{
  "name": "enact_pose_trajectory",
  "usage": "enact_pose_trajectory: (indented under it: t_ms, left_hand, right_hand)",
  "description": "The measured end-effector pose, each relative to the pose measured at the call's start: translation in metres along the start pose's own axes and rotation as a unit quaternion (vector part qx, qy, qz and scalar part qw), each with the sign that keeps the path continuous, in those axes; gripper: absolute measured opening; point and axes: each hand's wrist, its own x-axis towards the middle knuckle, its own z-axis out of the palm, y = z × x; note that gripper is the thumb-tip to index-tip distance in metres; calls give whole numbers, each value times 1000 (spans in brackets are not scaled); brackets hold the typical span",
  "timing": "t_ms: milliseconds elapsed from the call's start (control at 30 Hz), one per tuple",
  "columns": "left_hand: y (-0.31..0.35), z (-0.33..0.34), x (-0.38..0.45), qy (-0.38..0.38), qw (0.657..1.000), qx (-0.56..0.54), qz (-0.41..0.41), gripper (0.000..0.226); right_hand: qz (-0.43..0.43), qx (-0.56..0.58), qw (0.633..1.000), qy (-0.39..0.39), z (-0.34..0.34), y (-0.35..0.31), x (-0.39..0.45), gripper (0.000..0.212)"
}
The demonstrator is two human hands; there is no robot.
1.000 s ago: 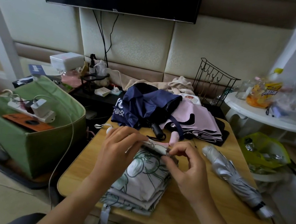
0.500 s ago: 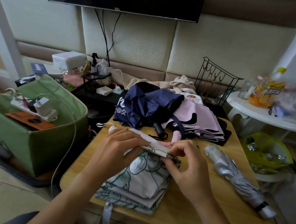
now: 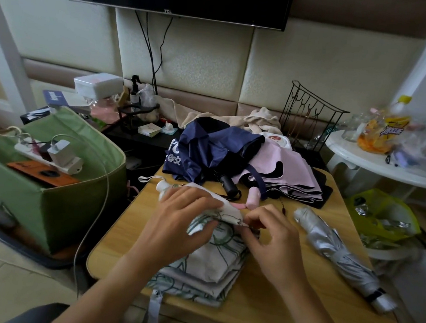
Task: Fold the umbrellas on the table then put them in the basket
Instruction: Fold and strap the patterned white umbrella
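White, green-printed fabric umbrella (image 3: 212, 253) lies beneath both hands, long axis running away; left hand (image 3: 176, 226) grips its top, right hand (image 3: 274, 244) fingers pinch a fold.

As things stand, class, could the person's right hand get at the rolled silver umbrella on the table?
Probably yes. The silver umbrella lies bare on the table just to the right of the right hand, nothing between them. But that hand is pinching the white patterned umbrella and would need to let go first.
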Motion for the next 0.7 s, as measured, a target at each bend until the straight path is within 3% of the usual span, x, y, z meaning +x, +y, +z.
enact_pose_trajectory:
  t_ms: [67,167,367,533,700]
  left_hand:
    - [11,5,1,4,1000,-10,15,28]
    - [22,14,2,39,998,-20,36,13]
    - [25,19,5,75,996,-40,3,10]
    - [24,22,5,65,996,-57,-10,12]
    - [18,22,6,68,996,-53,21,15]
  right_hand:
    - [0,15,1000,3,1,-2,-1,15]
    - [21,27,999,19,5,-6,-4,17]
    - [20,5,999,41,6,-6,-7,10]
    - [-36,47,998,32,1,-11,-6,25]
    - [-34,109,993,4,-4,-13,-6,33]
